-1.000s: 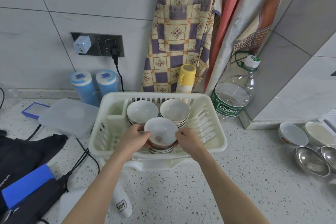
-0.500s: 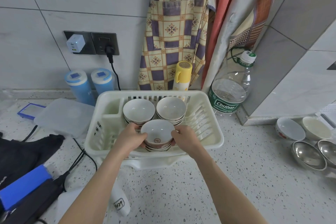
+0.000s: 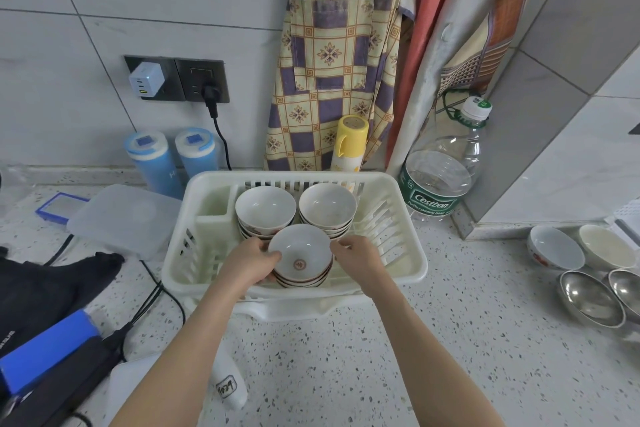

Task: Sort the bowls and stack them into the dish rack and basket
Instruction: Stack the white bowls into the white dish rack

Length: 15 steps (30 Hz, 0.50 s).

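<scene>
The white dish rack [image 3: 408, 236] sits on the counter [image 3: 381, 357] by the wall, holding three stacks of patterned bowls side by side, likely to save room. The near stack [image 3: 300, 262] stands at the front edge. The left hand [image 3: 251, 262] grips its side; the right hand [image 3: 360, 258] pinches the rim, probably steadying it. Unsorted bowls [image 3: 556, 248] wait well apart at the right.

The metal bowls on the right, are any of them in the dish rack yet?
No, the metal bowls sit on the counter to the right, outside the dish rack, which holds only stacks of ceramic bowls.
</scene>
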Available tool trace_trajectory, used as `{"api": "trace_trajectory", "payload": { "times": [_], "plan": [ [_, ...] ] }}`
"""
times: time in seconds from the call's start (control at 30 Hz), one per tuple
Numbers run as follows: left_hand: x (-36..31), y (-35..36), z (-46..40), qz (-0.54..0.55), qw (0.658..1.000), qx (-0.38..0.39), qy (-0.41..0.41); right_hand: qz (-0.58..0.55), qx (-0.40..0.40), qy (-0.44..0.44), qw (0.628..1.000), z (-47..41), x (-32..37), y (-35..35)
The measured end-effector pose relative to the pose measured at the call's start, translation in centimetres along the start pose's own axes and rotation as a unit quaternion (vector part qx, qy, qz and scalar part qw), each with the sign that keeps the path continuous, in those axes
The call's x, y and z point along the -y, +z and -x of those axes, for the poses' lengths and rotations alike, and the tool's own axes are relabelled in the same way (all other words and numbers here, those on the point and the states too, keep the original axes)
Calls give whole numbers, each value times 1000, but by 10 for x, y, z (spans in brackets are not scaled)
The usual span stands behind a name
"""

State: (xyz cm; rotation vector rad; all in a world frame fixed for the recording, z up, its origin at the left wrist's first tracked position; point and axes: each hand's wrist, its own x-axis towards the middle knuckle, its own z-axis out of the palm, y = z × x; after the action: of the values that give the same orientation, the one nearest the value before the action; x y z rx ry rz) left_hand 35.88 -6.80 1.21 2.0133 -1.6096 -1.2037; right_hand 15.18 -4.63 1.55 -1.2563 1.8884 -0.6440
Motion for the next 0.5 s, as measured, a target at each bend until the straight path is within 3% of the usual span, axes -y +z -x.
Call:
{"api": "trace_trajectory", "payload": {
  "times": [0.17,0.33,0.5],
  "plan": [
    [-3,-1,0,-69,997,14,-24,7,104,101,989,-8,5,6],
    [-6,0,-2,-44,995,75,-56,-6,149,105,983,-13,3,3],
    [-3,-2,-2,-5,997,49,-60,-10,170,100,980,-11,6,3]
  ]
}}
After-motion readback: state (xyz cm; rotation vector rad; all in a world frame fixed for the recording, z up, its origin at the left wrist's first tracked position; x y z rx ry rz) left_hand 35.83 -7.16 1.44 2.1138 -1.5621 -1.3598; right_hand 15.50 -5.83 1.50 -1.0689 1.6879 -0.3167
